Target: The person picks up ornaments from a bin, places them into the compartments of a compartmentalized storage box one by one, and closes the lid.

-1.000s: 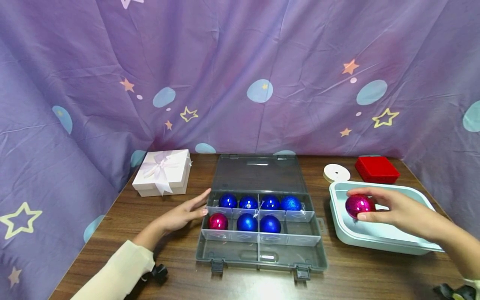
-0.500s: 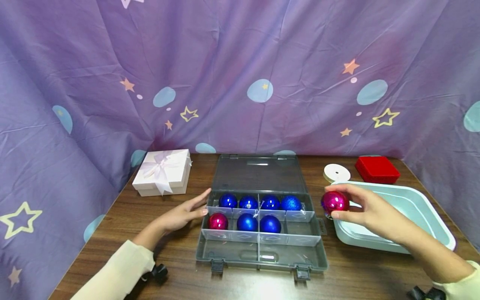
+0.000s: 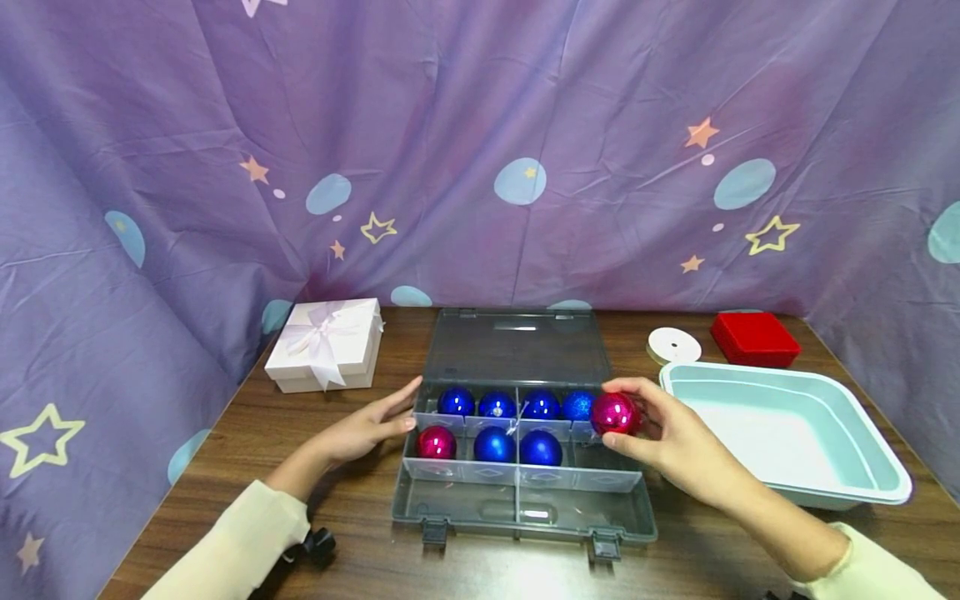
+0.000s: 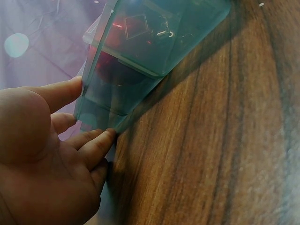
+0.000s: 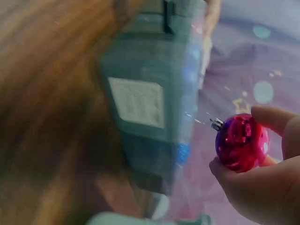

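Note:
My right hand (image 3: 678, 442) pinches a shiny magenta Christmas bauble (image 3: 615, 414) between thumb and fingers, above the right end of an open grey compartment box (image 3: 585, 507). The bauble's silver cap and hanging string show in the right wrist view. Several blue baubles (image 3: 540, 449) sit in the box's back and middle rows, with one magenta bauble (image 3: 436, 443) at the middle row's left end. My left hand (image 3: 365, 431) has its fingers extended, and its fingertips touch the left side of the box, as the left wrist view (image 4: 61, 145) also has it.
A pale mint tray (image 3: 795, 485) stands right of the box. Behind it are a white ribbon spool (image 3: 673, 345) and a red box (image 3: 754, 338). A white gift box (image 3: 326, 344) with a bow is at the back left. A purple curtain (image 3: 480, 150) hangs behind the table.
My right hand has carried the magenta bauble leftward from over the mint tray to over the compartment box's right end. The left hand has stayed at the box's side.

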Tool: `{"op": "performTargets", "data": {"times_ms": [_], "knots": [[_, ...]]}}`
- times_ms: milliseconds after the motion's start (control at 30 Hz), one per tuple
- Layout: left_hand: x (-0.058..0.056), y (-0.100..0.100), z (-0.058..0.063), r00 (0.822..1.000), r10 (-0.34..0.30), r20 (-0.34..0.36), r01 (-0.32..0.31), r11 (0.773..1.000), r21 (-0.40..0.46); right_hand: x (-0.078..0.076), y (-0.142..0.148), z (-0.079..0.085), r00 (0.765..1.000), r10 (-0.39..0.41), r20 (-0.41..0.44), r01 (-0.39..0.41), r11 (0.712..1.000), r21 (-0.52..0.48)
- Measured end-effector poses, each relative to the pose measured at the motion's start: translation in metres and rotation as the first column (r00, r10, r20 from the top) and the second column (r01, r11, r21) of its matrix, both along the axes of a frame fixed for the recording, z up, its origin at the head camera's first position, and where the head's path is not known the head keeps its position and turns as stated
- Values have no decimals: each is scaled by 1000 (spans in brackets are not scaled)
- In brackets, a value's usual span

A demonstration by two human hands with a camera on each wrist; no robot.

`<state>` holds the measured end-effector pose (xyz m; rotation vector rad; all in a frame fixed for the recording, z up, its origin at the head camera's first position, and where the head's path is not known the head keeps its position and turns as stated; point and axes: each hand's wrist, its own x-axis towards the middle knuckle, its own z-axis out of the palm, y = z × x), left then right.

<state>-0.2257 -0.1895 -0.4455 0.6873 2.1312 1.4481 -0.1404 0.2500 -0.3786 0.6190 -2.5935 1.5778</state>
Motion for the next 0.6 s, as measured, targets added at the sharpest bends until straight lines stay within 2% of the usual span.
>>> {"op": "performTargets", "data": {"times_ms": [267,500,600], "knots": [[0,0,0,1000,5,3,-5,1000,-5,-2,-10,-20,998,-62,-21,63,995,81],[1,1,1,1000,8,3,-8,1000,-10,-1,-11,-25,994,-89,-61,95,990,105],[1,1,1,1000,10,-3,-10,1000,-16,1,-10,-28,990,-111,-89,124,979,164]]}}
